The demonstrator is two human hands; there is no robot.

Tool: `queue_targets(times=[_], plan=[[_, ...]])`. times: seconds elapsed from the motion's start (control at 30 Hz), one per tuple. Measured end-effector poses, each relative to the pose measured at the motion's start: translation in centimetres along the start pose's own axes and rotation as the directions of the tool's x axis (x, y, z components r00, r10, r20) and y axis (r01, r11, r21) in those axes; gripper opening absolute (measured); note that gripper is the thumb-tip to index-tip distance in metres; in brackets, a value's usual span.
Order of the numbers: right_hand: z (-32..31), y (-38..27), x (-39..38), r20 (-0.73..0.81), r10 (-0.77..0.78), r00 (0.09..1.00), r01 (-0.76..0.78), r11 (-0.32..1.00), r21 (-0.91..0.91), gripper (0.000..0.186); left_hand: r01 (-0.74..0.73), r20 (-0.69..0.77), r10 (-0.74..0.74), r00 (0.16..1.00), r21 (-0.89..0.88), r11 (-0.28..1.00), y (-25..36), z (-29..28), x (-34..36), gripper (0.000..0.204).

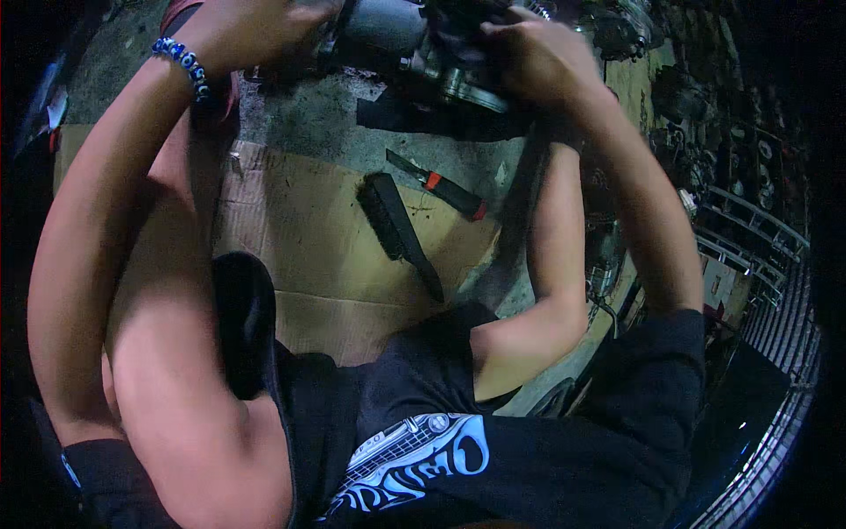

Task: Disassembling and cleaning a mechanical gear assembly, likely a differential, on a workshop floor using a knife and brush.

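Observation:
At the top edge is a metal machine part (379, 33) with a grey cylinder and a round flange on its lower right. My left hand (264, 31), below a blue-and-white bead bracelet (181, 63), grips the cylinder's left end; its fingertips are partly cut off by the frame edge. Over the part's right side, my right hand (538, 57) has its fingers curled. Something dark lies under them, too dim to name. On the floor nearer to me are a black-bristled brush (397, 225) and a knife (441, 185) with a black-and-red handle.
Flattened cardboard (300, 229) covers the concrete floor between my bare legs. A dark flat piece (432, 122) lies beneath the machine part. Dim metal parts (617, 31) crowd the upper right, and a metal rack (749, 220) stands at the far right.

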State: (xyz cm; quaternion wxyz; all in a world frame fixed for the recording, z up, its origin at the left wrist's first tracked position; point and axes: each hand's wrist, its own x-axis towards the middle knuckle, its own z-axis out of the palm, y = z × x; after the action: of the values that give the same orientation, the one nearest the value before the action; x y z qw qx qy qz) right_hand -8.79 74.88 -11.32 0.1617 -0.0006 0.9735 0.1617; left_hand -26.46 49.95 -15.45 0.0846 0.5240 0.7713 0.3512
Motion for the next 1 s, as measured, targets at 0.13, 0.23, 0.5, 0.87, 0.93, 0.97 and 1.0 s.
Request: queue_targets(times=[0.13, 0.23, 0.5, 0.87, 0.93, 0.97, 1.0], plan=[[-3.0, 0.6, 0.4, -0.103, 0.151, 0.983, -0.135, 0.979, 0.15, 0.024, 0.013, -0.032, -0.015, 0.999, -0.065, 0.998, -0.3, 0.0, -0.7, 0.051], [-2.0, -1.4, 1.2, -0.144, 0.178, 0.973, -0.164, 0.981, 0.105, 0.025, -0.006, -0.023, 0.007, 1.0, 0.05, 0.999, 3.0, -0.2, -0.2, 0.051], [2.3, -5.0, 0.0, -0.336, 0.123, 0.934, -0.086, 0.989, 0.123, 0.032, 0.072, 0.018, -0.071, 0.997, -0.07, 0.995, 1.2, 0.1, -0.2, 0.052], [1.6, -5.1, -0.8, -0.31, -0.022, 0.951, 0.122, 0.944, 0.307, 0.027, -0.067, 0.023, 0.067, 0.997, -0.011, 0.998, 1.2, -0.4, 0.7, 0.05], [-2.3, -4.2, -0.3, 0.115, 0.014, 0.993, -0.056, 0.926, 0.372, 0.03, -0.041, 0.003, 0.041, 0.999, 0.012, 0.999, 0.8, -0.4, 0.4, 0.049], [-3.0, -3.4, -0.3, 0.057, 0.166, 0.985, -0.175, 0.948, 0.267, 0.032, 0.005, -0.018, -0.005, 1.0, 0.002, 1.0, 0.3, 0.1, 0.5, 0.048], [-3.4, -2.5, -0.8, -0.023, 0.295, 0.955, -0.286, 0.942, 0.177, 0.034, 0.062, -0.037, -0.062, 0.997, 0.003, 0.998, 0.5, 0.0, 0.2, 0.047]])
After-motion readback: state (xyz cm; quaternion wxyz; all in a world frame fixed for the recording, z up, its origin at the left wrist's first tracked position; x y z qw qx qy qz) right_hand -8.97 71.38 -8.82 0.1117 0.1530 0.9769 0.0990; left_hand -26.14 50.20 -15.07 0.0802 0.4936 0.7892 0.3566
